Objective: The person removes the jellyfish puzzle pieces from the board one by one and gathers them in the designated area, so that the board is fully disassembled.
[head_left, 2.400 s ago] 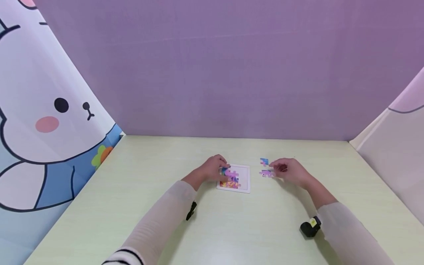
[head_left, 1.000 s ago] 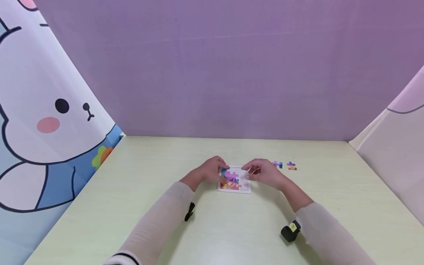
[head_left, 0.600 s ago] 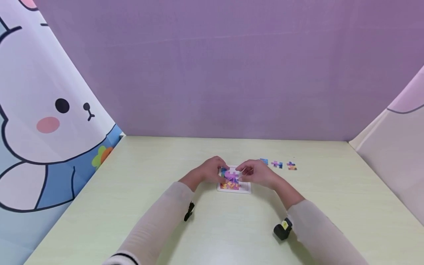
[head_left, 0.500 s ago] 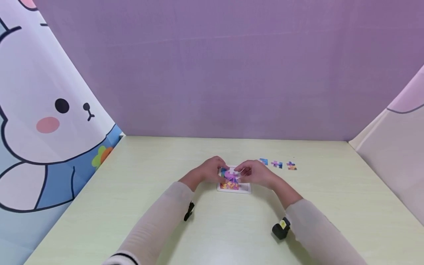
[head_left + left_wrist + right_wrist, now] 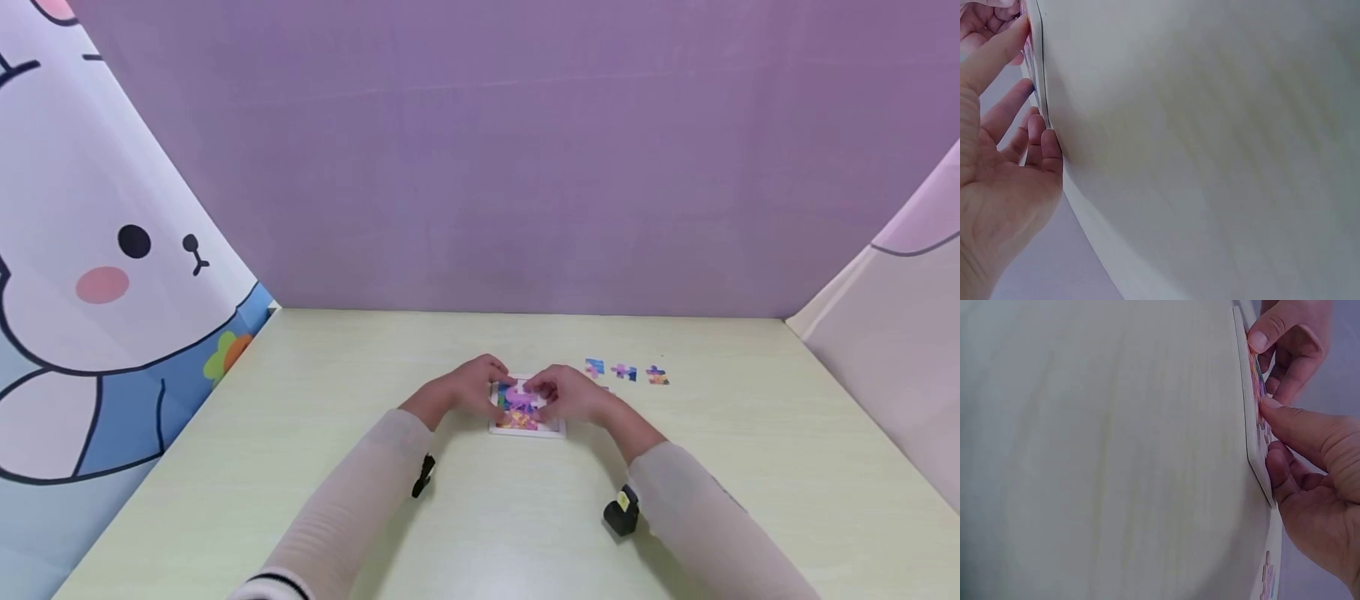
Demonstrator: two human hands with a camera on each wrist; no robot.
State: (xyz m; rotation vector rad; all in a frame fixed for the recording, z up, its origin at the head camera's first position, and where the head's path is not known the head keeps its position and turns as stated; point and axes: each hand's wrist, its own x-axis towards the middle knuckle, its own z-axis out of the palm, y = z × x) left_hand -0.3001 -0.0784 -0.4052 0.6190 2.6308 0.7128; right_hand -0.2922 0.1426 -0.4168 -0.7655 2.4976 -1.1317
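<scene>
Right hand (image 5: 567, 393) fingertips press a piece into puzzle tray (image 5: 551, 430), seating it | left hand (image 5: 467, 388) pinches tray edge, steadying | three pieces (image 5: 624, 372) on table (image 5: 480, 533).

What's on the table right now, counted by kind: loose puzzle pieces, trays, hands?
Loose puzzle pieces: 3, in a row to the right of the tray: blue piece, purple piece, orange piece
Puzzle tray: 1
Hands on the tray: 2, left hand, right hand
Total: 6
</scene>
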